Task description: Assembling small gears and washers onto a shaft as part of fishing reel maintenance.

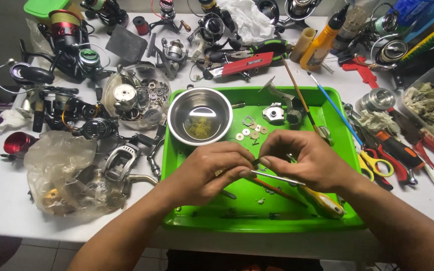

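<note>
I see both forearms entering from the near edge of the green tray (350,150) and converging over its middle. The left hand (212,170) is curled, knuckles up, thumb and forefinger pinched on a small dark part (255,162) at the point where the two hands meet. The right hand (305,160) mirrors it, fingertips closed on the same part from the other side; a thin metal rod (277,177) runs out beneath its fingers, though I cannot tell whether that hand grips the rod or merely covers it. The part is too small for me to identify further. It is held above the tray floor, near the tray's centre.

Inside the tray, toward its far left corner, stands a steel bowl (200,115) with yellowish residue at the bottom. Loose washers (251,129) lie on the tray floor just right of the bowl, and a grey reel component (274,113) sits beyond them. A yellow-handled tool (322,201) rests near the tray's front right corner. Left of the tray lies a crumpled plastic bag (61,170); right of it, red-handled scissors (377,163).
</note>
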